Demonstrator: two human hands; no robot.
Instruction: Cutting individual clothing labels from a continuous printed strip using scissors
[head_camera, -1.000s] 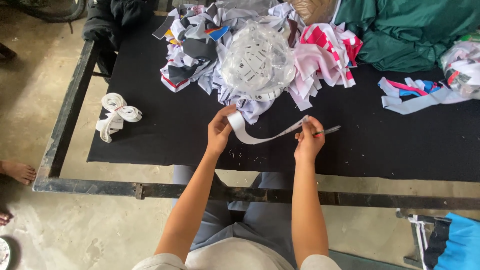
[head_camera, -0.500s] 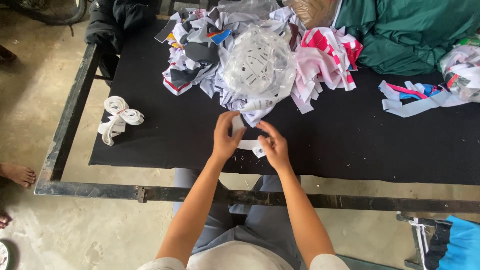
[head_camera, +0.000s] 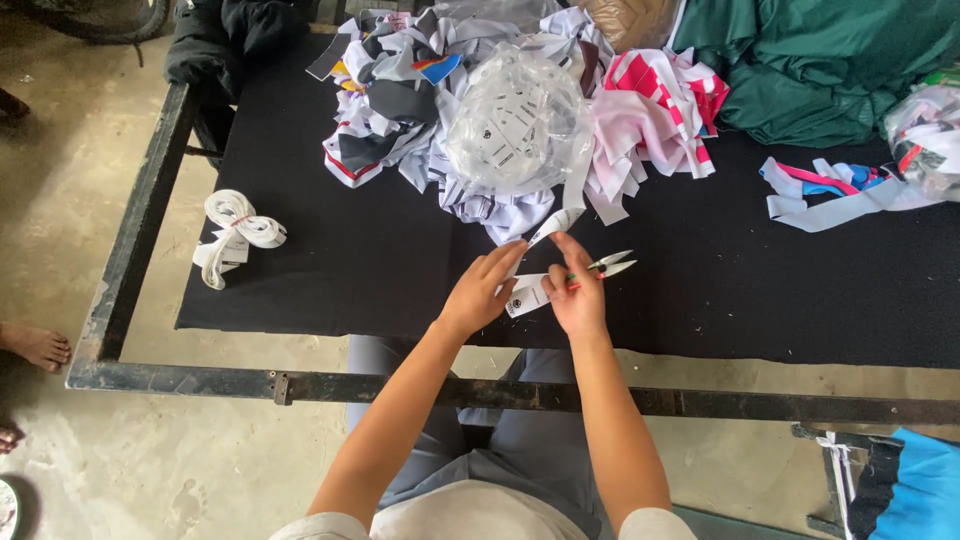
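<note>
Over a black-covered desk (head_camera: 320, 250), the left hand (head_camera: 478, 295) pinches a white label strip (head_camera: 530, 290); the right hand (head_camera: 578, 295) grips it too, with small snips (head_camera: 605, 266), below a clear bag of labels (head_camera: 515, 120).

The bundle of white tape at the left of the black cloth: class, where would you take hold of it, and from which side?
Grip the bundle of white tape at its pinched middle, where a thin band gathers the loops. Come from above: it lies flat on the black cloth, apart from the scrap pile, and both hands are elsewhere. The loose loops would probably slip or unravel.
</note>
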